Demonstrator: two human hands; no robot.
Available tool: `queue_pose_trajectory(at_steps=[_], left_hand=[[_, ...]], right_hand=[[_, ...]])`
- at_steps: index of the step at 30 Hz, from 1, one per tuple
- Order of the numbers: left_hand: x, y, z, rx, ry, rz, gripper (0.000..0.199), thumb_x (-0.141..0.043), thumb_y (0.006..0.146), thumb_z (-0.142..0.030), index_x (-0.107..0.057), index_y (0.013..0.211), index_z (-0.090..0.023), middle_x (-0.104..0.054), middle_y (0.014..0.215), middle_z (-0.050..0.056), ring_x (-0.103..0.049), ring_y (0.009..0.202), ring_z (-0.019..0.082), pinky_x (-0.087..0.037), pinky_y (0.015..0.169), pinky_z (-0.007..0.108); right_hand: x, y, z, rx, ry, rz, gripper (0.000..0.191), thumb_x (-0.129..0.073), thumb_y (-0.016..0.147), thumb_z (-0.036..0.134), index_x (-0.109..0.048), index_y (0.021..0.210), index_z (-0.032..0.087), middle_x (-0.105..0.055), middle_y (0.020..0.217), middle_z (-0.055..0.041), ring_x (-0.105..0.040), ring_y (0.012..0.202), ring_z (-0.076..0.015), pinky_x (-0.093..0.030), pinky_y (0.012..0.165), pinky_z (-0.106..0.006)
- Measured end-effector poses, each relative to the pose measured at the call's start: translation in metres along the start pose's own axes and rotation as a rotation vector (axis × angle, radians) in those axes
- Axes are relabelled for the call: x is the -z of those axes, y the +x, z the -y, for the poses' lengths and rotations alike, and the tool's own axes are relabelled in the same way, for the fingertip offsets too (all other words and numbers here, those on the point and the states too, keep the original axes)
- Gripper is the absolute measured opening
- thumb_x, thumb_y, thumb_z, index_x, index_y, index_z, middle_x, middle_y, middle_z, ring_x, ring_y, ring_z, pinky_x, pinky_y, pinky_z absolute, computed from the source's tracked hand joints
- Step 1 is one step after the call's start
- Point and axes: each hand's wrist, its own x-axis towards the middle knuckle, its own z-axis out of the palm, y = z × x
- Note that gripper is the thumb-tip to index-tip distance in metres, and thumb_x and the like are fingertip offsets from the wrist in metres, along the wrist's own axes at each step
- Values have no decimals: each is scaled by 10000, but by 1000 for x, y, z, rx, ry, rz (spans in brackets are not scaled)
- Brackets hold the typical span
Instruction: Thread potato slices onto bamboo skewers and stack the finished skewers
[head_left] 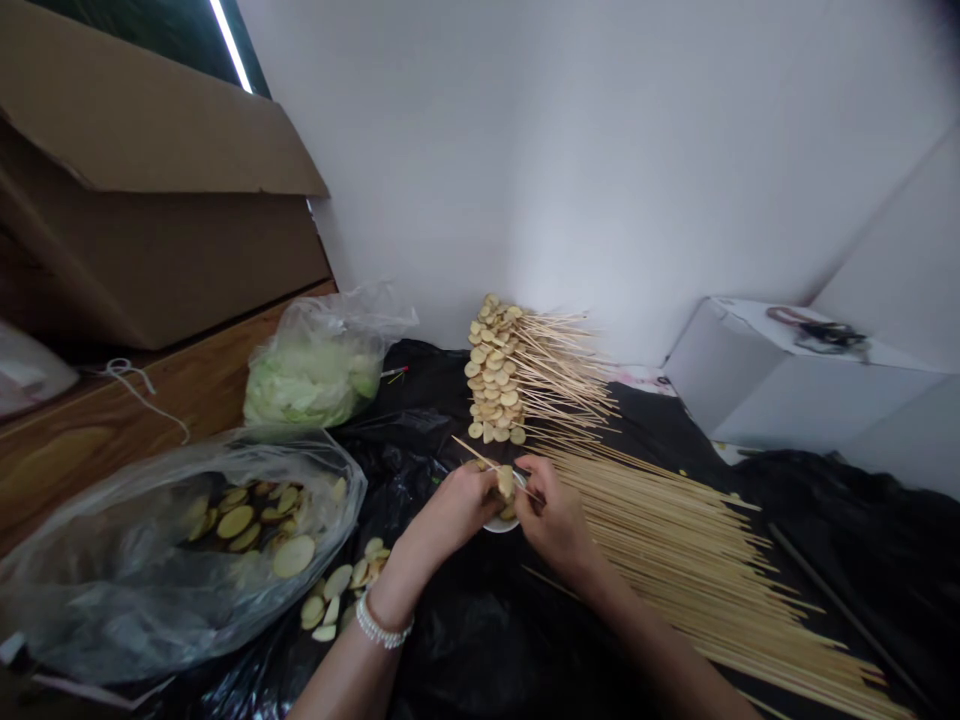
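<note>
A thin wooden skewer (471, 450) slants between my hands, with a pale potato slice (506, 482) on its middle. My left hand (466, 500) is closed at the slice, its fingertips partly hidden. On the other side, my right hand (555, 512) pinches the skewer toward its lower right end. Beneath them both sits a small white bowl (501, 525) with more slices, mostly covered by the hands. Just beyond lies a stack of skewered potato slices (495, 370), sticks pointing right. A wide spread of bare skewers (675, 540) fills the area right of my right hand.
Left of my arm, loose potato slices (337, 582) lie on black plastic sheeting (465, 640). A clear bag (97, 560) holds more slices; behind it stands a bag of pale green leaves (315, 370). A cardboard box (187, 240) and white box (757, 370) flank the space.
</note>
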Motion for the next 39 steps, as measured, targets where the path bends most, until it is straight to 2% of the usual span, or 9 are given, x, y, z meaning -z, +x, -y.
queue_pose_trajectory(at_steps=[4,9,15,18,22,27,31,35,39], left_hand=[[-1,-1,4,29,-11,-19,17,-666,728,-219,-663,714,-209,-632,799,68,-591,848,228,-441,810,292],[3,-3,-1,26,56,-16,127,-615,795,-257,-709,876,-227,-653,1091,99,-573,1021,253,-387,953,349],[4,-2,-13,3,-28,-127,160,-611,813,-275,-726,913,-228,-623,1191,98,-522,1140,256,-350,1015,374],[6,0,-13,74,-260,-240,149,-649,787,-306,-727,838,-190,-638,1165,111,-567,1074,251,-404,955,351],[13,3,-5,245,-632,-433,230,-691,740,-360,-703,838,-153,-692,938,78,-618,828,180,-484,751,279],[17,7,7,409,-914,-588,207,-625,762,-309,-639,876,-137,-679,843,64,-552,583,84,-387,440,151],[15,9,13,538,-1079,-563,134,-565,766,-245,-599,814,-125,-639,714,51,-506,493,58,-331,367,112],[10,10,17,633,-1174,-516,101,-549,767,-226,-567,802,-132,-635,693,53,-497,459,57,-314,338,106],[7,10,20,708,-1219,-390,152,-547,775,-277,-565,755,-128,-593,599,26,-448,389,54,-306,316,133]], right_hand=[[0,1,-2,-12,6,-3,302,-474,785,189,-508,1085,187,-480,556,74,-461,474,-106,-323,498,-220],[1,2,-3,-29,14,-2,292,-481,787,195,-511,1077,187,-479,557,75,-451,472,-103,-330,504,-222],[7,6,-3,-89,50,-20,240,-484,802,224,-529,1035,183,-459,542,76,-439,482,-102,-328,506,-219],[9,8,-3,-134,97,-21,226,-506,790,235,-541,1009,191,-485,560,70,-440,489,-99,-330,503,-216],[10,9,-2,-205,170,-5,234,-520,783,253,-552,1005,187,-512,576,61,-451,505,-105,-341,510,-220],[11,8,9,-240,291,93,211,-533,777,255,-557,973,181,-456,546,74,-415,485,-97,-315,483,-218],[8,4,19,-251,397,226,181,-538,778,253,-556,945,187,-416,525,90,-377,454,-81,-265,446,-204],[3,1,20,-213,348,329,166,-533,785,250,-573,934,190,-420,509,92,-366,449,-76,-243,438,-200],[4,1,21,-201,324,375,233,-547,784,254,-586,1004,191,-454,538,83,-394,477,-79,-280,462,-201]])
